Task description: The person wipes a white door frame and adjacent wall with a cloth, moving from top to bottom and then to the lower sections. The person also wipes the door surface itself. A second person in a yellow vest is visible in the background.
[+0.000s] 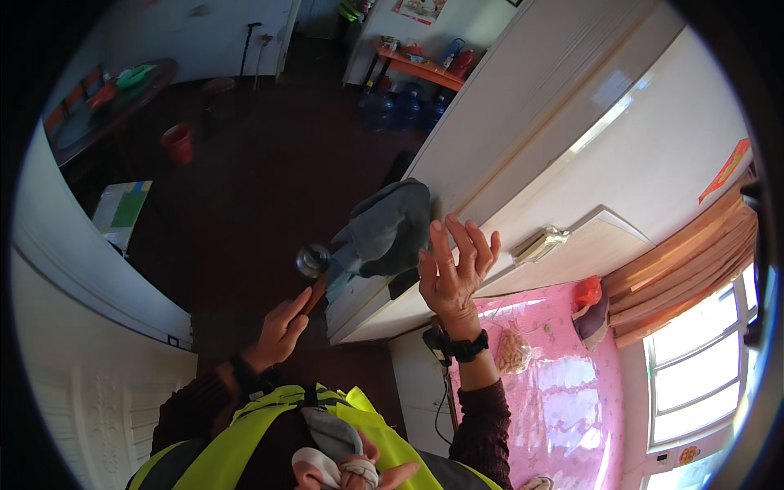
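My left hand (282,329) is at the near end of a reddish-brown strip (315,294), its thumb and forefinger closing on either side of it. Just beyond this strip is a round, shiny metal knob (313,261). A grey-blue cloth (390,229) hangs in folds at the edge of a white panel (363,320). My right hand (454,269) is raised to the right of the cloth, palm up and fingers spread, with nothing in it. Whether its fingers touch the cloth cannot be made out. A black band circles each wrist.
To the left stands a white door (90,384). Across the dark floor are a red bucket (177,143), a round table (155,82) and large blue water bottles (408,106) under an orange bench (420,67). A pink-covered surface (563,392) lies at right beside a curtained window (702,359).
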The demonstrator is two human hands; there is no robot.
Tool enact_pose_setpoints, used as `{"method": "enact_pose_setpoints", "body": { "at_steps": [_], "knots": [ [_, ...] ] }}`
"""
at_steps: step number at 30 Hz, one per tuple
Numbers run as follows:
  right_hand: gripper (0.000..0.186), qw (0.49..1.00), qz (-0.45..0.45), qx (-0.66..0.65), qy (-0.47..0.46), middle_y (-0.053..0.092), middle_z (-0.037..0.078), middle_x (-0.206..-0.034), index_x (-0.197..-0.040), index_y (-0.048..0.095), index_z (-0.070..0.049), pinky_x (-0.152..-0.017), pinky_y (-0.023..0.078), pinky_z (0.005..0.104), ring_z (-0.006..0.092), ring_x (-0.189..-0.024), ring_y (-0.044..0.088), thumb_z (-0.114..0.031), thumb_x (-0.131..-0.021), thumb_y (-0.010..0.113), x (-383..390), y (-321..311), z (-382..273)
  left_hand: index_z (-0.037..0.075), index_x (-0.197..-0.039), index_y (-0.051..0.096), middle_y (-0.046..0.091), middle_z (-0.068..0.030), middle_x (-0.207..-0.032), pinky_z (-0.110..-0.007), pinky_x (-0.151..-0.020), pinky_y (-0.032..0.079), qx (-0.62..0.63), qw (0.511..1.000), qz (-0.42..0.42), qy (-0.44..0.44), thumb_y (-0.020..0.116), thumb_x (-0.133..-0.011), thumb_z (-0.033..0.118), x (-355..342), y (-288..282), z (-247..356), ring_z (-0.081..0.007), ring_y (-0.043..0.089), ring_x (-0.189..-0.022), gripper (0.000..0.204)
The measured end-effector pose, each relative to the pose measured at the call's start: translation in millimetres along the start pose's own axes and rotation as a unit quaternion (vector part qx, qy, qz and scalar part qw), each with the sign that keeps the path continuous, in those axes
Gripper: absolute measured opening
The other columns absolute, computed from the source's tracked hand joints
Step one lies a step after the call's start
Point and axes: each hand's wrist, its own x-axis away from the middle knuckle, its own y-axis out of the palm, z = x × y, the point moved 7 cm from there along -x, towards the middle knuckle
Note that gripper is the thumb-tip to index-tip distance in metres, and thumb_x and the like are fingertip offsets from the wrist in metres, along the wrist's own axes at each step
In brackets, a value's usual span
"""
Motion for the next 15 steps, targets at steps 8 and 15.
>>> {"method": "enact_pose_setpoints", "body": {
  "at_steps": [8,15],
  "knots": [
    [0.037,0.993,0.076,0.090,0.019,0.057,0.011,-0.130,-0.124,0.065,-0.011,-0.115,0.023,0.0519,0.0307,-0.127,0.045,-0.013,-0.088,0.060,-46,-2,22,0.006,-0.150,0.040,0.054,-0.0092,-0.085,-0.033,-0.071,0.045,0.086,0.986,-0.005,0.143,0.054,-0.100,0.014,-114,11,-28,-0.0204,0.051,-0.073,0.052],
    [0.038,0.981,0.093,0.169,0.034,0.057,0.011,-0.130,-0.128,0.059,-0.007,-0.111,0.026,0.0525,0.0316,-0.122,0.045,-0.013,-0.090,0.058,-62,12,22,0.008,-0.151,0.037,0.052,-0.0124,-0.088,-0.037,-0.069,0.045,0.144,0.959,-0.016,0.244,0.055,-0.098,0.009,-231,22,-8,-0.0253,0.049,-0.074,0.057]
  ]
}}
